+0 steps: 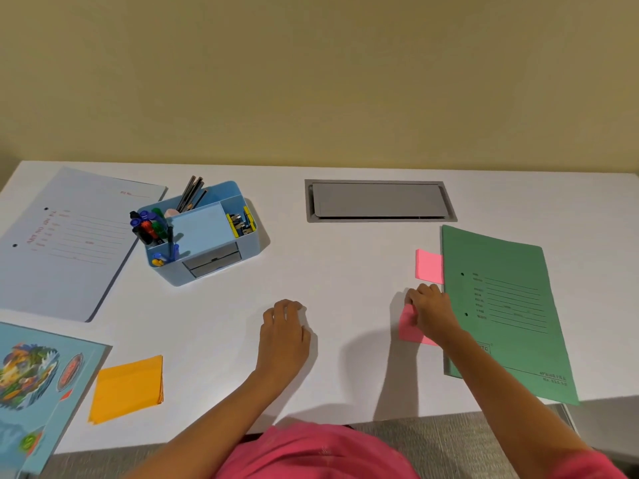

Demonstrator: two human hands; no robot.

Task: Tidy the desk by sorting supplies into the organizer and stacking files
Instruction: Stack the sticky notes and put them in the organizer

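Right of centre, right hand (428,307): fingers curled over the top edge of the lower pink pad (410,328) — thumb hidden, grip unsure.
Left hand (283,326): loosely curled on the desk (345,271), holding nothing.
Upper pink pad (428,266): just above, against the green file (501,305).
Organizer (204,233): upper left, well apart.
Tip: thumb under the whole pad — lift it square, not one sheet.

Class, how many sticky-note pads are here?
3: orange pad front left; far pink pad at left edge of the green file; near pink pad under the right hand. Others may be hidden.
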